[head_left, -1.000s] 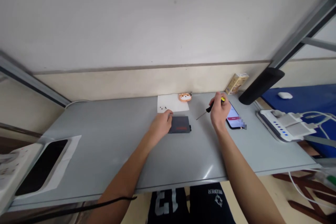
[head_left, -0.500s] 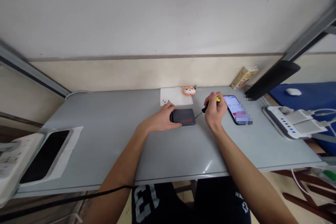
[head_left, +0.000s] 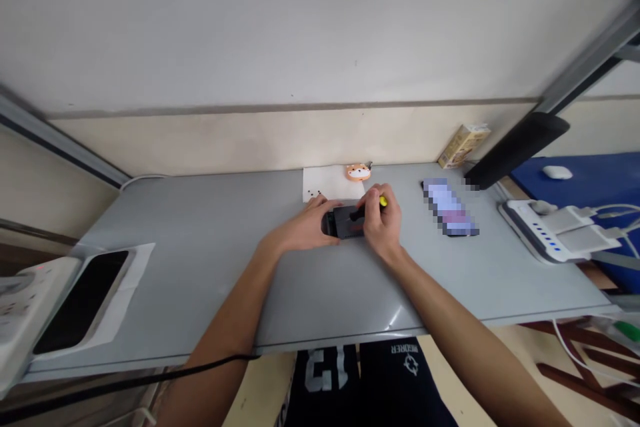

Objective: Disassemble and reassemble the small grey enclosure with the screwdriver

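Observation:
A dark flat box (head_left: pixel 345 221) lies on the grey table, a darker gap showing at its left end. My left hand (head_left: pixel 313 225) grips that left end between thumb and fingers. My right hand (head_left: pixel 383 217) is wrapped round a black and yellow screwdriver (head_left: pixel 383 201) and rests at the box's right part, hiding its right edge. The tool's tip cannot be made out. Behind the box is a white sheet (head_left: pixel 325 181) with several tiny dark pieces on it and an orange animal-face case (head_left: pixel 359 172) at its right.
A phone (head_left: pixel 450 208) and a white charging station (head_left: pixel 543 230) are on the right. Further back stand a small carton (head_left: pixel 463 145) and a black cylinder (head_left: pixel 517 150). At the left, a dark-screened phone (head_left: pixel 85 300) lies beside a power strip (head_left: pixel 35 313). A black cable (head_left: pixel 125 383) crosses below.
My right hand has moved left with the screwdriver, from beside the box onto its right part. The box's lid sits slightly further right of my left fingers, showing a darker gap.

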The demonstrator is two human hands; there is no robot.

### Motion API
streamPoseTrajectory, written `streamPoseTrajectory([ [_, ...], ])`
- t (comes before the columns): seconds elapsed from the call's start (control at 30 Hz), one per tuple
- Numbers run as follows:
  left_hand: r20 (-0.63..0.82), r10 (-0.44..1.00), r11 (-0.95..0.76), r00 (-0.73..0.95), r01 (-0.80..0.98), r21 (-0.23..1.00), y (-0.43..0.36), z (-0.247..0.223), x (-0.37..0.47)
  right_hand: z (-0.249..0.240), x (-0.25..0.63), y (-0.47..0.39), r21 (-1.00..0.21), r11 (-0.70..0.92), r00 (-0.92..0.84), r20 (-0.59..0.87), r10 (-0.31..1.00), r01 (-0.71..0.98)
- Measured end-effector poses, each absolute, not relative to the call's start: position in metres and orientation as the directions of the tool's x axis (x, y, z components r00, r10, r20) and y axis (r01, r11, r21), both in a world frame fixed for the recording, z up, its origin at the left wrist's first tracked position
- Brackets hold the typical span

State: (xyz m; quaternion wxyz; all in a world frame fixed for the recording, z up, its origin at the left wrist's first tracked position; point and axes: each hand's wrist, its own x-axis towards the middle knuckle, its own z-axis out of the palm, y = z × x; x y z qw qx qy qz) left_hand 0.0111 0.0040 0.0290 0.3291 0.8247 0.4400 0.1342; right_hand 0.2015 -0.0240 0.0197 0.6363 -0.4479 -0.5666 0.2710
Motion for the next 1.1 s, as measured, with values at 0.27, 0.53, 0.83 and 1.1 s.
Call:
streamPoseTrajectory([
  [0.27,-0.084,0.828,-0.385,0.555,0.670,0.635,0.004,0.033,0.003,0.032,0.226,-0.010,-0.841,0.425,0.344,0.529,0.776,0.336],
  [0.53,-0.078,0.825,-0.389,0.560,0.661,0.642,0.008,0.031,-0.003,0.036,0.243,-0.002,-0.832,0.406,0.460,0.549,0.698,0.378],
  [0.83,0.061,0.779,-0.528,0.624,0.601,0.600,0.003,0.030,0.023,0.025,0.227,-0.007,-0.824,0.453,0.315,0.554,0.771,0.341],
  [1.1,0.121,0.778,-0.554,0.617,0.582,0.596,0.004,0.019,0.030,0.025,0.226,-0.007,-0.835,0.460,0.274,0.539,0.797,0.302],
])
